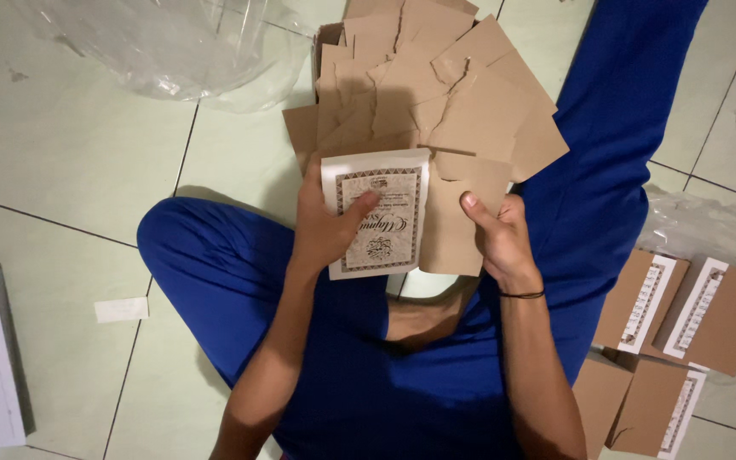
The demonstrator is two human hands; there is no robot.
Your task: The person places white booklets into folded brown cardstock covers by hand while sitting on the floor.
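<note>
Hands are being observed above the lap of a person seated on a pale tiled floor (61,145), legs in blue trousers (606,170). A white printed label (376,213) with a patterned border is being pressed by the left hand (325,226) against a brown paper pouch (453,226); the thumb is lying flat across the label face, fingers closed behind it. The pouch's right edge is being pinched by the right hand (500,238), thumb on top, a dark band at the wrist.

A loose fan of unlabelled brown pouches (428,94) is lying just beyond the held one, and the held pouch is touching it. Finished labelled pouches (675,332) are being kept in a pile well apart, near the right arm. Clear plastic wrap (172,43) is lying at the far left; a small white paper strip (121,309) is resting on the floor near the left knee.

Judgement: for a clean result, the label should be squared to the pouch edges before pressure is applied, then smoothed outward from the centre with the thumb while the pouch is being held taut.
</note>
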